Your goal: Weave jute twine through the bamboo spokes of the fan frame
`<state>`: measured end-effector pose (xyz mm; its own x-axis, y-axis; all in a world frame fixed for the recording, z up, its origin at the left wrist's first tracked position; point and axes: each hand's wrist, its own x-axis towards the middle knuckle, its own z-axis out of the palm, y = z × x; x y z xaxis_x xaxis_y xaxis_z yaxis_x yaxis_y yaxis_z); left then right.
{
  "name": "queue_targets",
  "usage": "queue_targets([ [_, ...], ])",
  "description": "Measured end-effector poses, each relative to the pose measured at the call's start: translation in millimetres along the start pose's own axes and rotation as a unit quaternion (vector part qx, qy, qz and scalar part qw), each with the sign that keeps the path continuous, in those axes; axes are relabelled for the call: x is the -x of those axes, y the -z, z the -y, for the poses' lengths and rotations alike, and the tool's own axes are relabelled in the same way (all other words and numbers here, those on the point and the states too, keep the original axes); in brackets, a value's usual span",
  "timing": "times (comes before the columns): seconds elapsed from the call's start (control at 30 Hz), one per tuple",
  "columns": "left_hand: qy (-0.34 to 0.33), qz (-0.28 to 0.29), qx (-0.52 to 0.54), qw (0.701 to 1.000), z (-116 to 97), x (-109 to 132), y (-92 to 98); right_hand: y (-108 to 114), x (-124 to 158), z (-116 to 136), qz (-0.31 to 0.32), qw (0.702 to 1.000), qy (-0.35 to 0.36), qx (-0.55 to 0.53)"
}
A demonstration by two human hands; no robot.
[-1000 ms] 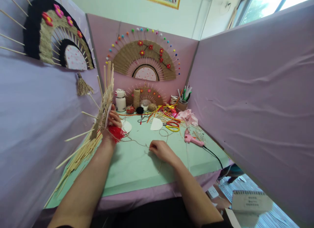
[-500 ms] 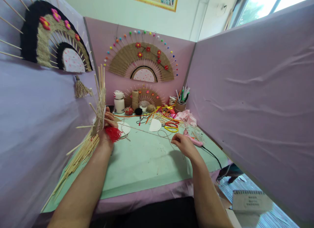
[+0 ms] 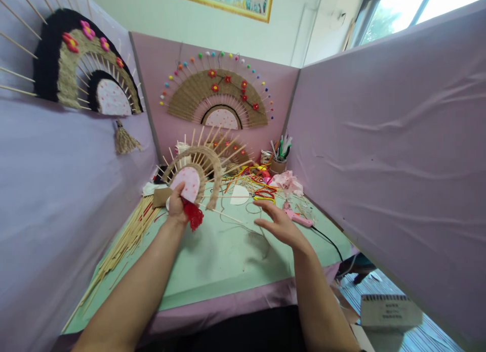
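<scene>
Newly turned towards us, the fan [image 3: 192, 182] is gripped by our left hand [image 3: 176, 204]. Our right hand [image 3: 285, 228] spreads its fingers [image 3: 268, 207] wide

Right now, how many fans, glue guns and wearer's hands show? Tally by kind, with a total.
Fans: 4 (held fan, left fan, large back fan, small back fan)
Glue gun: 1
Hands: 2 (left hand, right hand)
Total: 7

The left hand [image 3: 176, 204] gripped the fan [image 3: 190, 182] above the worktop [image 3: 224, 266]; the right hand [image 3: 285, 228], fingers [image 3: 266, 207] parted, hovered near the glue gun [image 3: 299, 219].
</scene>
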<state>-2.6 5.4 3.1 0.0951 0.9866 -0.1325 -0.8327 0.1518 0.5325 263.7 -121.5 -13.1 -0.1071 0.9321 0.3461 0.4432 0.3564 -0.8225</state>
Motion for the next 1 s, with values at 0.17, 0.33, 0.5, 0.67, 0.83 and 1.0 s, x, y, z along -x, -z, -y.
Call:
queue_targets([
  [0.17, 0.008, -0.009, -0.006, 1.0, 17.4, 4.3, -1.8, -24.3, -19.7, 12.6, -0.096, 0.976, 0.043, -0.189],
  [0.33, 0.034, -0.014, 0.007, 0.999, 23.9, 7.7, -3.6, -50.7, -29.1, 16.3, -0.086, 0.952, 0.057, -0.287],
  [0.5, 0.046, -0.007, 0.025, 0.999, 23.2, 7.7, -4.5, -65.4, -28.2, 13.1, -0.109, 0.92, 0.018, -0.377],
  [0.67, 0.034, 0.008, 0.026, 0.999, 22.2, 8.2, -5.3, -63.7, -23.8, 9.7, -0.17, 0.93, -0.006, -0.324],
  [0.83, 0.028, 0.004, 0.019, 0.999, 22.0, 11.1, -7.5, -59.4, -20.7, 8.8, -0.153, 0.944, -0.001, -0.293],
  [1.0, 0.031, 0.005, 0.016, 0.999, 20.5, 11.9, -8.1, -55.9, -19.2, 6.3, -0.133, 0.954, 0.002, -0.27],
])
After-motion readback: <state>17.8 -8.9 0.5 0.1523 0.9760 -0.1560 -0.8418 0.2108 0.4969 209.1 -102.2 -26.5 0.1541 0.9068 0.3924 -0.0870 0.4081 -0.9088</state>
